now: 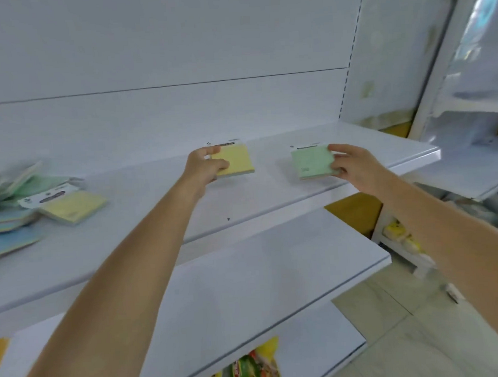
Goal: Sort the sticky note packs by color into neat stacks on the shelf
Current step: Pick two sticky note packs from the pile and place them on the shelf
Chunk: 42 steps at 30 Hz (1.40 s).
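On the white top shelf [271, 198], my left hand [204, 167] pinches the left edge of a yellow sticky note pack [237, 160] lying near the shelf's back. To its right, my right hand [354, 164] grips the right edge of a green sticky note pack [312, 162], which also lies on the shelf. At the far left a loose heap of packs [7, 209] mixes green, blue and yellow ones, with another yellow pack [74, 206] at its right edge.
A second white shelf [248, 290] sits below, and under it several snack packets [253, 366] show. The shelf unit's white back wall [176, 61] rises behind. More shelving and yellow goods [399, 231] stand to the right, over a tiled floor [397, 339].
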Each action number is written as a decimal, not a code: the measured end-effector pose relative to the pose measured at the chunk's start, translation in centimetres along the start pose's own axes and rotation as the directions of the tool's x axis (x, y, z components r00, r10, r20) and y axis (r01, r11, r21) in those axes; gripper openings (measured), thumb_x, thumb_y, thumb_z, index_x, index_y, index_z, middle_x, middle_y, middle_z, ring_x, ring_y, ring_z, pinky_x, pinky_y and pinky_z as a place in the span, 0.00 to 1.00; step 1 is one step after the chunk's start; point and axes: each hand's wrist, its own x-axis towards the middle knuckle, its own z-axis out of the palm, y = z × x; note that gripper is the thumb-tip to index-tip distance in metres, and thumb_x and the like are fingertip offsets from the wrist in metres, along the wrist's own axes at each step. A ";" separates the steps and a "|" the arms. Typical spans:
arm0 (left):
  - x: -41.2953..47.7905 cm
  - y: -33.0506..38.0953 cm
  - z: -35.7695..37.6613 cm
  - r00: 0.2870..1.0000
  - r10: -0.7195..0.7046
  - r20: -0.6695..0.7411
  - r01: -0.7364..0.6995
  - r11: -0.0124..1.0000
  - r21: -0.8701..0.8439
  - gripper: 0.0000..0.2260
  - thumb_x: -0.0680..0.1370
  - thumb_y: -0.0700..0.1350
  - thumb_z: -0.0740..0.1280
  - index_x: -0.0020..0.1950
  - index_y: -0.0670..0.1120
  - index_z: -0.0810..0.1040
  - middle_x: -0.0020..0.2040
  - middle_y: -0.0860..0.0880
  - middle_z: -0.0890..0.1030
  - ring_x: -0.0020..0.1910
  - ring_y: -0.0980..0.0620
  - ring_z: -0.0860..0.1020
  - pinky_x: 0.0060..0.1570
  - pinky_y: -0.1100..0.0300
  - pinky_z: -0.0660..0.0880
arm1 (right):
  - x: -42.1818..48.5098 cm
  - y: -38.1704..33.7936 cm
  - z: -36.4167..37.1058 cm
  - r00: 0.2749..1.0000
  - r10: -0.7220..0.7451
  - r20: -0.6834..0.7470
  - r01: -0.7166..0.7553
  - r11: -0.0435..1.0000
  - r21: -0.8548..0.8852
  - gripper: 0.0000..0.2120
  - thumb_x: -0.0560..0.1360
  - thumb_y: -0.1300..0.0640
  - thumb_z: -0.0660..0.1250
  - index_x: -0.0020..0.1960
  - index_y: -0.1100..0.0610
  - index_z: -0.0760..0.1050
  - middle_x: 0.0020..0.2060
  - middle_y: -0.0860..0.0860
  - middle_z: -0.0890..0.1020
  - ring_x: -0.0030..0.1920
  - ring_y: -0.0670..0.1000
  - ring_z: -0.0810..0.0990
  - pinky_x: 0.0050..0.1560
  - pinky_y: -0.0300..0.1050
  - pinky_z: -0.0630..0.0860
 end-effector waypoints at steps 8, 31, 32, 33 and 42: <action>5.8 2.0 11.8 0.991 0.053 0.122 -0.063 0.995 0.073 0.20 0.72 0.34 0.69 0.63 0.43 0.73 0.46 0.47 0.71 0.42 0.50 0.73 0.37 0.65 0.70 | 6.7 1.5 -9.3 0.985 -0.048 -0.165 0.021 0.987 -0.159 0.22 0.74 0.73 0.56 0.67 0.63 0.67 0.61 0.63 0.74 0.57 0.58 0.74 0.55 0.47 0.75; 20.8 0.3 29.5 0.995 -0.011 -0.096 0.045 0.929 0.368 0.21 0.73 0.37 0.67 0.67 0.42 0.71 0.64 0.39 0.72 0.57 0.46 0.74 0.53 0.60 0.69 | 32.5 0.6 -19.5 0.999 -0.005 -0.052 -0.015 0.929 -0.369 0.22 0.74 0.71 0.54 0.66 0.63 0.69 0.60 0.61 0.73 0.53 0.54 0.72 0.61 0.51 0.73; 20.8 0.3 30.0 0.992 0.003 -0.126 0.051 0.907 0.417 0.21 0.74 0.38 0.65 0.67 0.42 0.72 0.65 0.41 0.72 0.59 0.45 0.74 0.54 0.60 0.68 | 33.4 0.9 -19.4 0.999 -0.008 -0.034 -0.006 0.918 -0.395 0.21 0.75 0.70 0.54 0.66 0.62 0.70 0.61 0.60 0.73 0.53 0.54 0.72 0.62 0.50 0.74; 20.7 0.2 30.4 0.988 0.025 -0.154 0.052 0.878 0.476 0.20 0.74 0.38 0.64 0.66 0.42 0.72 0.66 0.41 0.72 0.62 0.44 0.73 0.57 0.59 0.68 | 34.0 1.1 -19.3 1.000 -0.007 -0.021 -0.003 0.903 -0.429 0.20 0.75 0.69 0.53 0.66 0.62 0.70 0.61 0.59 0.74 0.53 0.54 0.72 0.61 0.48 0.73; 18.5 -1.0 32.1 0.970 0.093 -0.224 0.087 0.726 0.682 0.19 0.73 0.50 0.62 0.61 0.44 0.77 0.65 0.39 0.74 0.67 0.41 0.69 0.67 0.54 0.65 | 34.9 3.6 -19.1 0.975 -0.180 0.127 0.205 0.533 -0.821 0.18 0.77 0.60 0.55 0.65 0.59 0.69 0.65 0.62 0.69 0.66 0.62 0.66 0.69 0.53 0.63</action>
